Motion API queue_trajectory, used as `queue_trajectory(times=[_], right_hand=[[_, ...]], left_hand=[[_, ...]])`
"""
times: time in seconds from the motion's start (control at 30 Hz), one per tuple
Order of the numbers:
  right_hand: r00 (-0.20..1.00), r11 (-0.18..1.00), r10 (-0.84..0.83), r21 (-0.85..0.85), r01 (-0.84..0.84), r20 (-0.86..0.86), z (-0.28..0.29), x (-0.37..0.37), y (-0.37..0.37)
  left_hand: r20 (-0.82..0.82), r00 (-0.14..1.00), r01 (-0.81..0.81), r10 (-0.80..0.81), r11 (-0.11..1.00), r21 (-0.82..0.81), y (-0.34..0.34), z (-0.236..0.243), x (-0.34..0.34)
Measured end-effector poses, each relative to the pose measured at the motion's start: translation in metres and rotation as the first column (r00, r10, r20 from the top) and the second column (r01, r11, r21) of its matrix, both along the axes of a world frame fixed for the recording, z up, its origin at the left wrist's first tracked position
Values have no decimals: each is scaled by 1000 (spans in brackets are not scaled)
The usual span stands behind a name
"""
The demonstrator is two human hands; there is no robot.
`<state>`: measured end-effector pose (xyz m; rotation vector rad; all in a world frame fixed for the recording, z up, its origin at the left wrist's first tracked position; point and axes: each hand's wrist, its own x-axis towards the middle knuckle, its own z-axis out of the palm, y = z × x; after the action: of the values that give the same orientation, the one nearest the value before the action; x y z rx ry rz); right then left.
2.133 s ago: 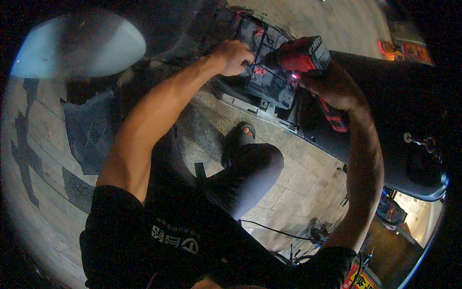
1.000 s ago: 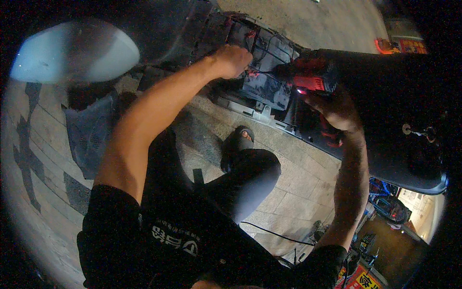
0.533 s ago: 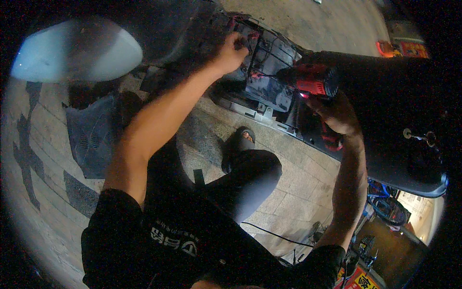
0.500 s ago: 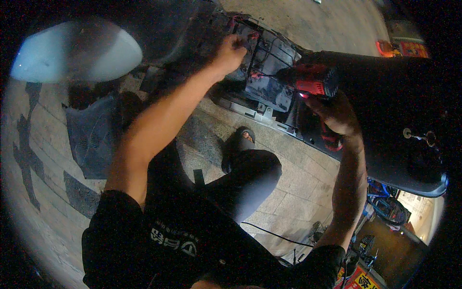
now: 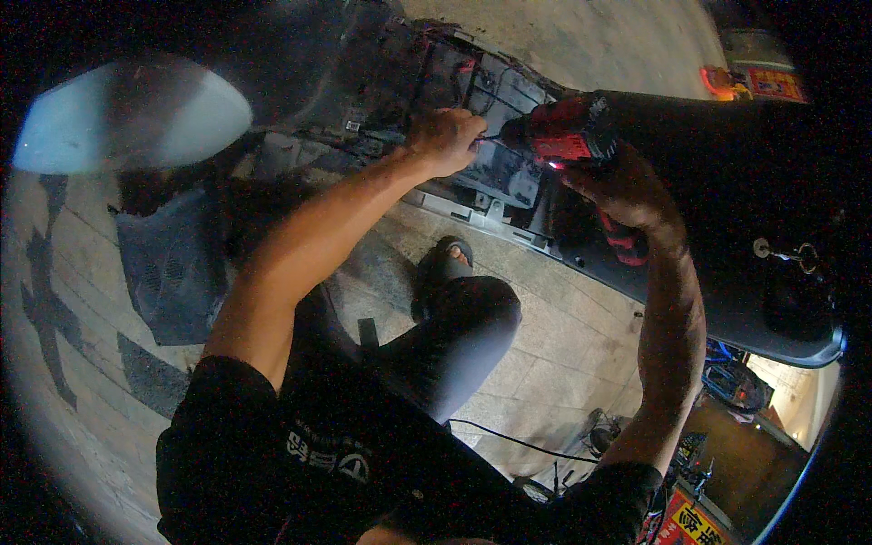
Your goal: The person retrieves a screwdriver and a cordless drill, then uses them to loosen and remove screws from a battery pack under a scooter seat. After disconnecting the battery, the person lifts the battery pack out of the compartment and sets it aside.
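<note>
The black shirt (image 5: 381, 481) and a bent knee (image 5: 477, 331) fill the foreground, the knee covering some paving (image 5: 581, 359); a black cable (image 5: 522, 438) runs across the ground beyond it. Farther on, the right hand (image 5: 627, 195) is wrapped around the grip of a red-and-black power drill (image 5: 572, 134), which sits over the right side of a grey block (image 5: 510, 156), its tip pointing left. The left hand (image 5: 447, 141) is curled in at that tip, hiding part of the block; whether its fingers pinch anything, I cannot tell. Keys (image 5: 788, 256) lie to the right, and a red light (image 5: 718, 84) glows far off.

Half a second ago the left hand was higher and apart from the drill; now it is lower, and the drill has shifted leftward to meet it.

The block is boxy and dusty, the pale rail (image 5: 495, 216) slotted, the paving matte and jointed.
</note>
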<state>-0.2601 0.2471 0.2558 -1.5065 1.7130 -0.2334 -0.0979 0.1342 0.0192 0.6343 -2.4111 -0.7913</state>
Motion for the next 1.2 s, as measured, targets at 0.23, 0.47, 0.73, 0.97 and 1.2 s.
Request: queue_trajectory(times=[0.23, 0.47, 0.73, 0.97, 1.2], right_hand=[[985, 994, -86, 52, 94, -152, -18, -7, 3], [995, 989, -76, -125, 84, 63, -10, 7, 15], [981, 991, -134, -42, 129, -138, 1, 6, 18], [848, 945, -304, 27, 325, 434, 10, 17, 97], [867, 977, -207, 147, 157, 454, -36, 33, 114]], left_hand=[[232, 969, 107, -79, 988, -109, -12, -1, -9], [408, 912, 115, -35, 978, -172, -16, 15, -16], [378, 922, 152, -85, 977, -151, -8, 32, -8], [241, 970, 9, -8, 1000, -3, 82, 33, 76], [620, 756, -139, -207, 876, 462, 164, -154, 136]])
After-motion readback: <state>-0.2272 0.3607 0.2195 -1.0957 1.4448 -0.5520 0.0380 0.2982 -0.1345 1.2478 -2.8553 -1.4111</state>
